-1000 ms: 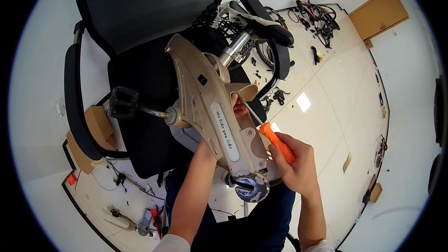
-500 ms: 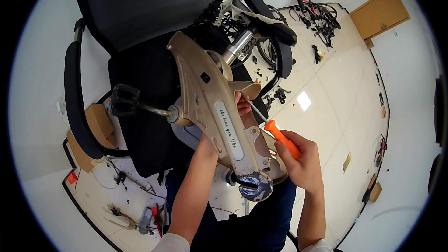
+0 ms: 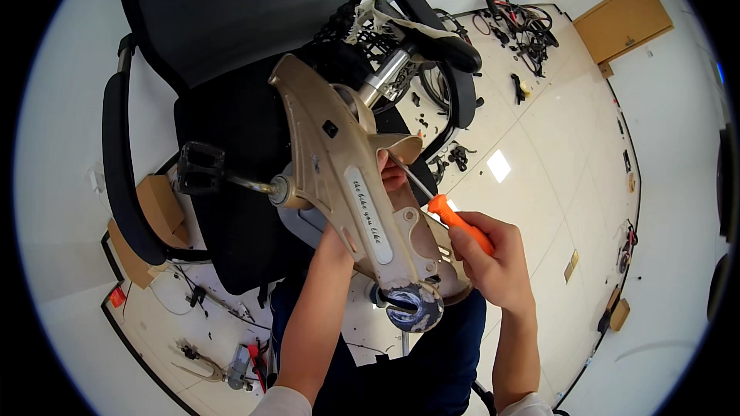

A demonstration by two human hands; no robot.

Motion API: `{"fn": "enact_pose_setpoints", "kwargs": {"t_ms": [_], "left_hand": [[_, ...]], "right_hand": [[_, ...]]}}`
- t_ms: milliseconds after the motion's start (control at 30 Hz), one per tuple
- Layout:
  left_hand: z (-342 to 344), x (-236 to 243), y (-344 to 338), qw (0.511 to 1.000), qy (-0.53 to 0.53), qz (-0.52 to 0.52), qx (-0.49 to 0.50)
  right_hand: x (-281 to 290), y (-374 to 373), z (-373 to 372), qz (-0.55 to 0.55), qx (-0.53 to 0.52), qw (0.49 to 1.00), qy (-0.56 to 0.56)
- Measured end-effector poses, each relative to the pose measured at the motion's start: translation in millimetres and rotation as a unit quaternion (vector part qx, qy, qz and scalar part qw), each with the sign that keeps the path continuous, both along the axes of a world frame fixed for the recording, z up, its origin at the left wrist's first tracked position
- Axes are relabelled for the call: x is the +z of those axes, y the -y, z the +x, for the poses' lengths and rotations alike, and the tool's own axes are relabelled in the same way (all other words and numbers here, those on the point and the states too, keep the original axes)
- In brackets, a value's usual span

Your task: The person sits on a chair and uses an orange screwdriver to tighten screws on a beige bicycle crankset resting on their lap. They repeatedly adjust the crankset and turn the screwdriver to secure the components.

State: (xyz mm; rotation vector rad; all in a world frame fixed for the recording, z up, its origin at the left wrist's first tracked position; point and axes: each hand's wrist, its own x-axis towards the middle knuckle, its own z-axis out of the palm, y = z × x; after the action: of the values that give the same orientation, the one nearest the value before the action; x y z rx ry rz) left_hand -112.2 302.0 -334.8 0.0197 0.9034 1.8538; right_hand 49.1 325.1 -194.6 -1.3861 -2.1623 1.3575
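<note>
A bronze bicycle frame (image 3: 327, 166) lies tilted across the black chair's seat and my lap, its worn slotted end toward me. A crank with a black pedal (image 3: 202, 169) juts out on its left, and a silver post (image 3: 385, 77) at its far right. My right hand (image 3: 493, 258) is closed round the orange handle of a screwdriver (image 3: 455, 219). The shaft slants up and left into the frame's opening. My left arm passes beneath the frame; the fingers of my left hand (image 3: 393, 172) show bent beside the shaft's tip. Whatever they pinch is hidden.
The black office chair (image 3: 247, 23) stands against the wall side. Bicycle parts (image 3: 524, 31) lie heaped on the tiled floor at the far right, with small black parts (image 3: 460, 156) nearer. Cardboard boxes (image 3: 158, 208) and cables are at the left. A brown panel (image 3: 624, 19) stands far right.
The whole scene, frame and hands included, sits slightly farther left in view. The screwdriver stays at the same opening, and both hands keep their hold.
</note>
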Motion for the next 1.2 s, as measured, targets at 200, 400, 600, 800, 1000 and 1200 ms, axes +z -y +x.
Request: {"fn": "enact_pose_setpoints", "kwargs": {"t_ms": [200,400,600,800,1000,1200], "left_hand": [[-3,7,3,1.0,0.02,0.013,-0.007],[7,37,5,0.998,0.051,0.028,-0.014],[15,30,6,0.967,0.2,0.154,-0.015],[15,21,1,0.943,0.216,0.254,-0.02],[11,11,0,0.941,0.202,0.269,-0.038],[10,38,1,0.992,0.128,-0.006,0.001]], "right_hand": [[-1,15,-6,0.439,0.215,0.852,0.188],[-2,0,-3,0.513,0.228,0.813,0.151],[-2,15,0,0.317,0.067,0.945,0.041],[-23,24,17,0.419,0.041,0.907,0.014],[-24,10,19,0.342,0.049,0.938,0.023],[21,13,23,0.229,0.085,0.966,0.082]]}}
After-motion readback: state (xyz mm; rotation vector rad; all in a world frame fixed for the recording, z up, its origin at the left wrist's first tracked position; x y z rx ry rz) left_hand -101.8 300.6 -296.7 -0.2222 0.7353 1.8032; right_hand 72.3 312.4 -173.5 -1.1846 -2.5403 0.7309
